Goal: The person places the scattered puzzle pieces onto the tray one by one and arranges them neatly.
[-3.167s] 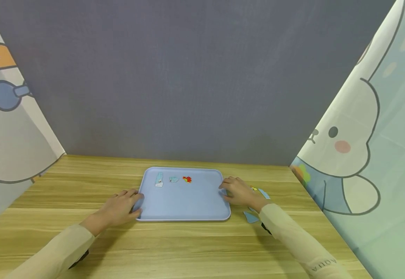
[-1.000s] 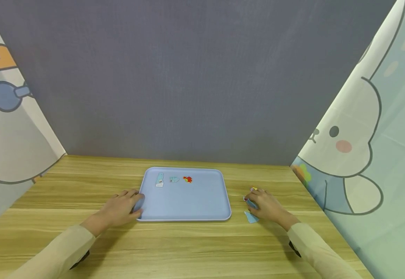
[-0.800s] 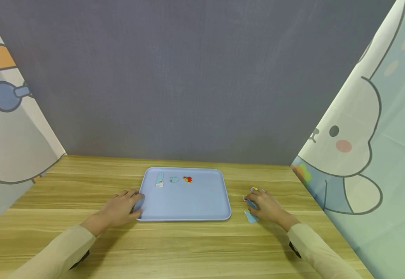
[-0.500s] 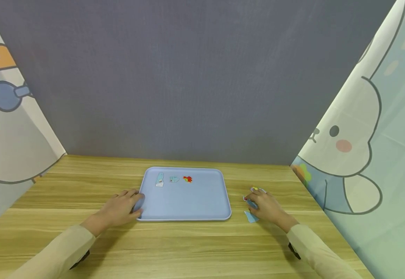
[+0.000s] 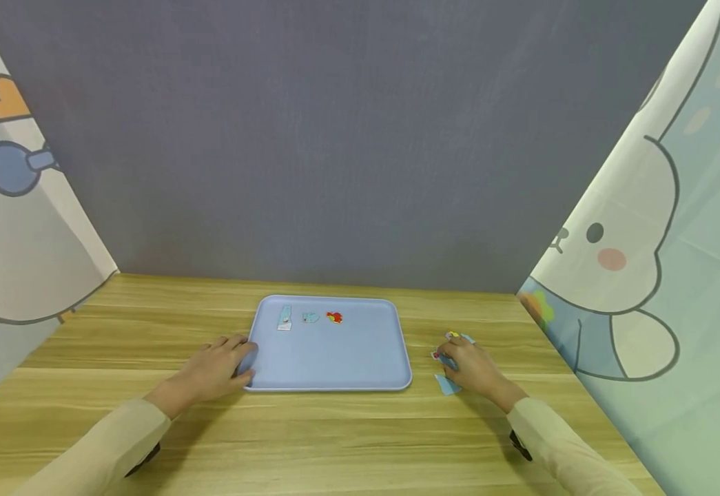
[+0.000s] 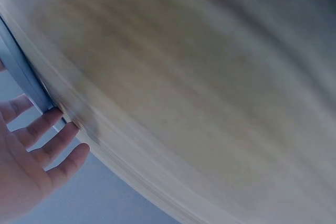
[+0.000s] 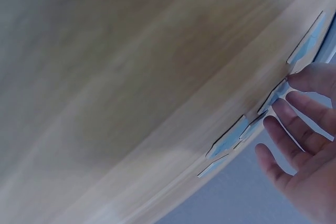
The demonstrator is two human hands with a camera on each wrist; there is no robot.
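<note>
Flat cut puzzle pieces lie in and beside a light blue tray (image 5: 341, 358). My left hand (image 5: 213, 368) rests at the tray's left edge, fingertips touching the rim; the left wrist view shows that hand (image 6: 39, 156) with its fingers extended and spread. Right of the tray, my right hand (image 5: 474, 365) reaches down among several pieces. Its thumb and fingertips pinch a blue puzzle piece (image 7: 273, 97), whose red-marked end (image 5: 436, 355) pokes out; the hand covers part of it. A pale blue piece (image 5: 448, 384) lies just below, and a yellow-marked piece (image 5: 453, 335) beyond the fingers.
In the tray's upper left sit a tall light blue piece (image 5: 284, 318), a small pale blue piece (image 5: 310, 317) and a red piece (image 5: 335, 317). A grey panel (image 5: 316, 151) stands behind the wooden table (image 5: 335, 441); cartoon-printed sheets flank it.
My right hand has left the tray's right edge and moved right to the loose pieces. In the last second the red-marked end has turned slightly; the left hand stays put.
</note>
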